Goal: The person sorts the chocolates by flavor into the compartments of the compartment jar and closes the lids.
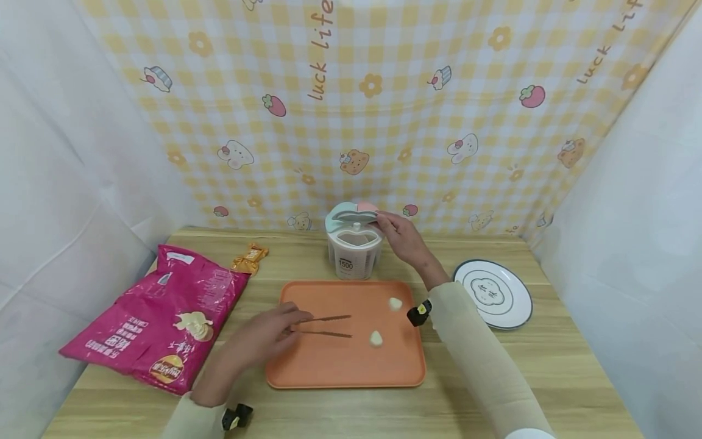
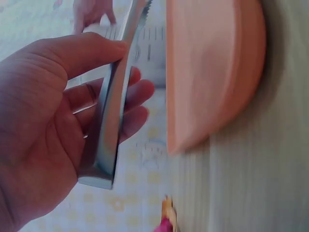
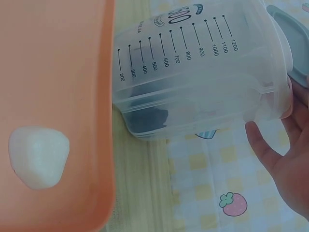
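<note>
In the head view my left hand point(image 1: 269, 332) is over the left side of an orange tray point(image 1: 329, 372). It holds slim metal tongs point(image 2: 108, 121) between thumb and fingers, their two toothed arms spread apart and aimed rightward. Behind the tray stands a clear plastic storage jar point(image 3: 203, 63) with measuring marks and a mint and pink top. One lid flap point(image 1: 355, 216) is tilted up. My right hand point(image 1: 406, 238) touches that flap with its fingers, thumb spread apart near the jar's rim. Two white rounded-triangular pieces lie on the tray, a nearer one point(image 1: 375, 339) and a farther one point(image 1: 395, 303).
A pink snack bag point(image 1: 164, 323) lies at the left, with a small orange-gold wrapped packet point(image 1: 250, 258) beyond its corner. To the right rests a white plate point(image 1: 512, 299) with a dark rim, beside my right forearm. A yellow checked cloth point(image 1: 351, 122) hangs behind the table.
</note>
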Demonstrator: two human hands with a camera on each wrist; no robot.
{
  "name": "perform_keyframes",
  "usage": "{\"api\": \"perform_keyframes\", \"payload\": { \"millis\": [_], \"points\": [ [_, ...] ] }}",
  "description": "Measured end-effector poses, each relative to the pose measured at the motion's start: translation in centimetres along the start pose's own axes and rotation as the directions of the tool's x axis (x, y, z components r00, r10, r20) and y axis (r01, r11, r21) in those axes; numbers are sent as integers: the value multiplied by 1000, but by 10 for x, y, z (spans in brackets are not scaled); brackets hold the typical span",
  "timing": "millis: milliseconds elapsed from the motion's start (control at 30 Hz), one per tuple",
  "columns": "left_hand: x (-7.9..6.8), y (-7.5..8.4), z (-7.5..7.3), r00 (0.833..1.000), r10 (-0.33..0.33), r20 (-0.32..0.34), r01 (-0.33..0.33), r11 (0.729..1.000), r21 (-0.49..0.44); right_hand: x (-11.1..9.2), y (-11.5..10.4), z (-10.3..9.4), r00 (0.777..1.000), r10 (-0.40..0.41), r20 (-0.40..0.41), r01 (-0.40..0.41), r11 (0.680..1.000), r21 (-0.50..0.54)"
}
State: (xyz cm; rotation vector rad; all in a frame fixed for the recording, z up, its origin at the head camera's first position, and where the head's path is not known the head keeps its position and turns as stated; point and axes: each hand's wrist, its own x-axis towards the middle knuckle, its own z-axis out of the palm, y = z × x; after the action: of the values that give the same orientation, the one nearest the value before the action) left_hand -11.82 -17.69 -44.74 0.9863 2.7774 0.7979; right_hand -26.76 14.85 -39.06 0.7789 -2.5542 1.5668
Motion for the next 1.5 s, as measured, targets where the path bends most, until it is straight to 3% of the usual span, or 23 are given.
{"api": "perform_keyframes", "payload": {
  "millis": [300,633,1500],
  "points": [
    [16,17,27,997,80,1,-80,989,122,4,21,3,1000,-1,-21,1,1000,1],
    [27,25,39,996,79,44,-83,991,104,4,26,3,1000,-5,-26,5,1000,-21],
    [32,25,42,994,91,65,-97,990,105,7,26,4,999,-18,-40,16,999,-50]
  ]
}}
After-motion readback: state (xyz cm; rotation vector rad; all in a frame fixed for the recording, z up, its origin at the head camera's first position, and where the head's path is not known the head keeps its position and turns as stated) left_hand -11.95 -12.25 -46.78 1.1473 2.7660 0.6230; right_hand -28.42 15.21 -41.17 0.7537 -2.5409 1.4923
